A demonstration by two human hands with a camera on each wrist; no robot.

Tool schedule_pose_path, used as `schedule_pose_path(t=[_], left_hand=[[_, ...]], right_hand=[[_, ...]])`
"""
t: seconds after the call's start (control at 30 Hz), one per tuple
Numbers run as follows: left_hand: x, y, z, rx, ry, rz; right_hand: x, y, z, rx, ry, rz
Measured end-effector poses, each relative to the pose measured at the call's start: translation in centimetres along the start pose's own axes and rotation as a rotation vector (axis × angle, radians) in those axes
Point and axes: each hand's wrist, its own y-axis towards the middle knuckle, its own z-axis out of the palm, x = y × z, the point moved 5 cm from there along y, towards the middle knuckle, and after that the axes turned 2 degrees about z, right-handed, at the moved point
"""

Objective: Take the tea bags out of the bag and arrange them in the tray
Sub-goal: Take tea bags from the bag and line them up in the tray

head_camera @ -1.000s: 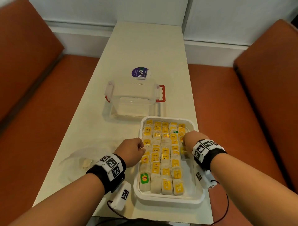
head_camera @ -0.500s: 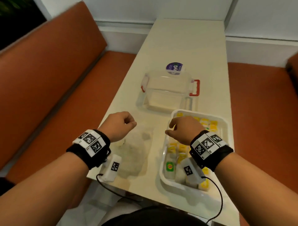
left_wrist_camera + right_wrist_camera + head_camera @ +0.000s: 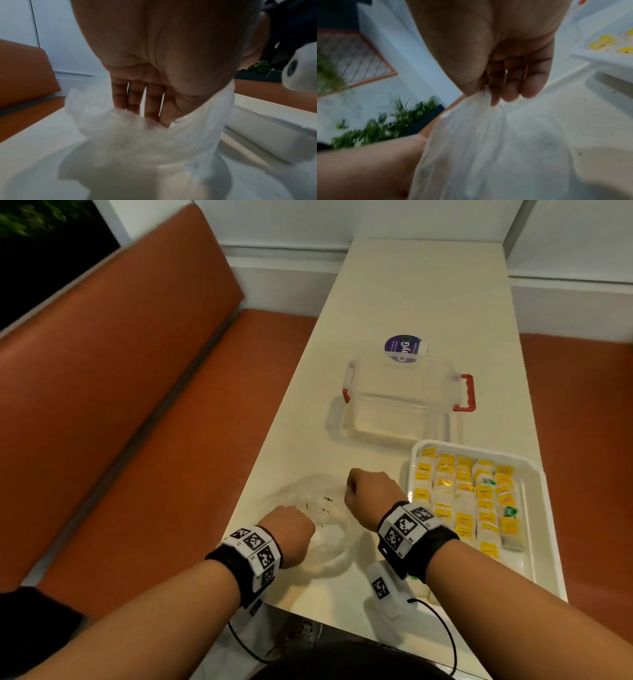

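A clear plastic bag [image 3: 320,534] lies crumpled near the table's front edge, left of the white tray [image 3: 534,494]. The tray holds rows of tea bags [image 3: 462,501], mostly with yellow tags. My right hand [image 3: 370,493] pinches the bag's [image 3: 488,135] far edge between thumb and fingers [image 3: 494,94]. At the bag's near side is my left hand [image 3: 291,534]. In the left wrist view its fingers [image 3: 135,100] reach down into the bag's mouth [image 3: 120,128], and the plastic hides their tips. Something pale shows inside the bag, blurred.
A clear lidded box [image 3: 404,402] with red handles stands behind the bag and tray, with a round purple sticker [image 3: 404,349] beyond it. Dark crumbs dot the table [image 3: 428,285] by the bag. Orange benches [image 3: 137,405] flank the table. The table's front edge is close to my wrists.
Both hands left the tray and moved left to the plastic bag. My right hand now pinches its edge, and my left hand's fingers have gone into it. The view swung left.
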Motion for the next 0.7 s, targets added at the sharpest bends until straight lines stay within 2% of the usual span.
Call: schedule_pose_path(t=[0.13,0.2,0.37,0.5,0.63,0.7], left_hand=[[0.5,1.2,-1.6,-0.206,-0.03,0.003],[0.7,2.2,-2.2,-0.234,-0.097,-0.005],[2.0,3.5,0.2,0.032,-0.193,-0.06],[2.9,2.5,1.0,0.178,-0.204,-0.103],[3.3,2.0,0.7,0.28,-0.206,-0.176],[3.5,2.4,0.0,0.191,-0.157,-0.185]], right_hand=[[0.3,-0.3,-1.4,-0.103,0.164,0.02],[0.5,-0.6,-1.4,-0.109,0.195,0.022],[0.4,-1.3,-1.5,-0.141,0.229,0.053],[0.1,-1.4,-2.0,-0.179,0.216,0.064],[-0.3,-1.2,-2.5,-0.191,0.21,0.074],[-0.3,-1.1,-2.5,-0.189,0.205,0.075]])
